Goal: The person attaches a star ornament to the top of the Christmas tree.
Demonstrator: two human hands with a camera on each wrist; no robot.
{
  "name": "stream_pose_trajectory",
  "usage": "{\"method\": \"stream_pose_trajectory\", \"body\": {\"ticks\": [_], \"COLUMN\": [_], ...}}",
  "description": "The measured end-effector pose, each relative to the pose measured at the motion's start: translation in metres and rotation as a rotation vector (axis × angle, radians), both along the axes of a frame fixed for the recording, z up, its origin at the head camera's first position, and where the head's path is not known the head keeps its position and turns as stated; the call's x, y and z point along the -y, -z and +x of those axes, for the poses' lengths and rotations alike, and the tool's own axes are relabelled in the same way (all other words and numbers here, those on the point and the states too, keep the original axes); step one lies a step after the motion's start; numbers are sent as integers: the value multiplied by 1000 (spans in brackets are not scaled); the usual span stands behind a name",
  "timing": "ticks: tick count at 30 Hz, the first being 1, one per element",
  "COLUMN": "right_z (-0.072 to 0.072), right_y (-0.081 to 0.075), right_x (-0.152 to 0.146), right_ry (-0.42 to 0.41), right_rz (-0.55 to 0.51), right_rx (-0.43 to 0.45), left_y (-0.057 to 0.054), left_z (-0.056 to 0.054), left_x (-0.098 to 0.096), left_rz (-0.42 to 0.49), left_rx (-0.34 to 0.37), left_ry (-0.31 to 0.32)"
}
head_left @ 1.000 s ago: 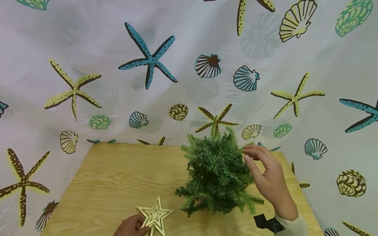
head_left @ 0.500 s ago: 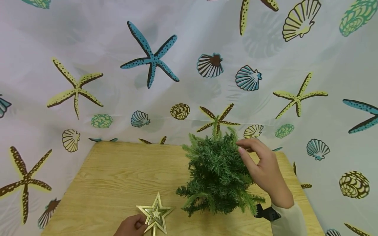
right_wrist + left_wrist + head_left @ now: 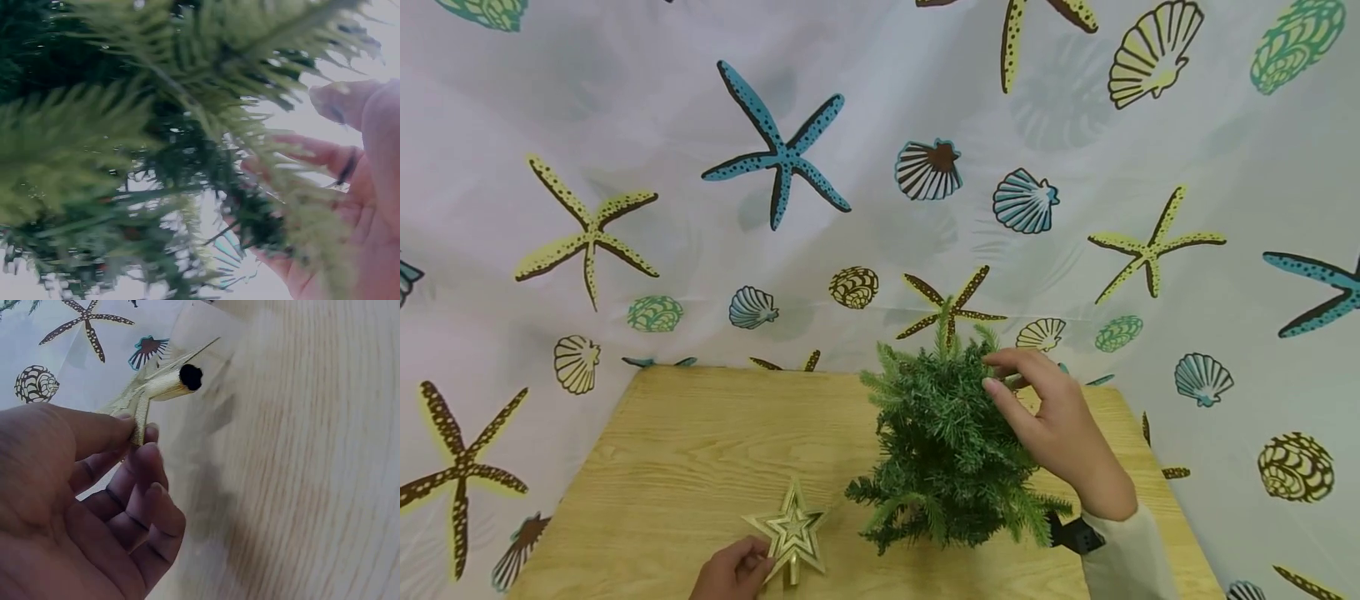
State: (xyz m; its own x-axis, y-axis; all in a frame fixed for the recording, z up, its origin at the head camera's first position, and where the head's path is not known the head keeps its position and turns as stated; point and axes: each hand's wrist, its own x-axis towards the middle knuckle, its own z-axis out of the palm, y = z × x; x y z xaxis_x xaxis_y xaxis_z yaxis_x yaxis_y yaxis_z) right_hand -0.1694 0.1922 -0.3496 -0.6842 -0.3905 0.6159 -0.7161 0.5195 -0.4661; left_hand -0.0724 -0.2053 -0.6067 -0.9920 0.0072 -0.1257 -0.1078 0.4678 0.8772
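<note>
My left hand (image 3: 730,572) pinches a gold star tree topper (image 3: 795,527) by one of its points, low over the front of the table. In the left wrist view, the hollow stem (image 3: 167,385) of the topper points sideways with its dark open end showing. A small artificial Christmas tree (image 3: 951,454) stands upright right of the star. At its upper right side is my right hand (image 3: 1062,429), thumb and index finger apart and loosely bent, fingertips right at the branches. Green sprigs (image 3: 169,94) partly cover the right hand's fingers in the right wrist view.
The wooden table (image 3: 715,442) runs back to a white curtain (image 3: 685,92) printed with starfish and shells. The curtain also hangs along both sides. A black strap device (image 3: 1078,534) sits on the right wrist, close to the lower branches.
My right hand has moved left and closer to the treetop. The star in my left hand has tilted and risen slightly, showing more of its stem. The tree stands where it was.
</note>
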Motion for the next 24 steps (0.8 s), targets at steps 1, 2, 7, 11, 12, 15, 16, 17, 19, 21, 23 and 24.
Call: {"method": "stream_pose_trajectory", "body": {"ticks": [1,2,7,11,12,15,16,17,19,21,23,24], "right_z": [-1,-1,-5,-8,-8,-10,-10,-11,-12,-13,-15,-16], "right_y": [-1,-3,-9,-12,-12,-13,-13,-13,-13,-13,-12,-12], "right_x": [0,1,4,7,8,10,10,11,12,14,15,15], "right_ry": [0,-2,-27,-47,-46,-37,-34,-31,-38,-43,-47,-44], "right_rz": [8,16,34,47,53,67,73,77,82,89,93,95], "right_rx": [-2,-6,-6,17,27,67,80,91,107,118,131,139], "left_y": [-2,-4,-13,-20,-22,-28,-29,-31,-34,-38,-43,-46], "left_z": [0,-1,-2,-2,-2,-3,-3,-4,-5,-5,-6,-6], "left_x": [-1,-1,-5,-6,-6,-6,-6,-6,-7,-7,-8,-8], "left_rz": [3,2,-3,-8,-6,-8,-6,-8,-10,-3,13,22], "left_rx": [-1,-7,-20,-23,-23,-26,-27,-32,-46,-55,-60,-62], "left_ry": [-24,-43,-129,-160,-169,-193,-200,-207,-217,-231,-252,-259]}}
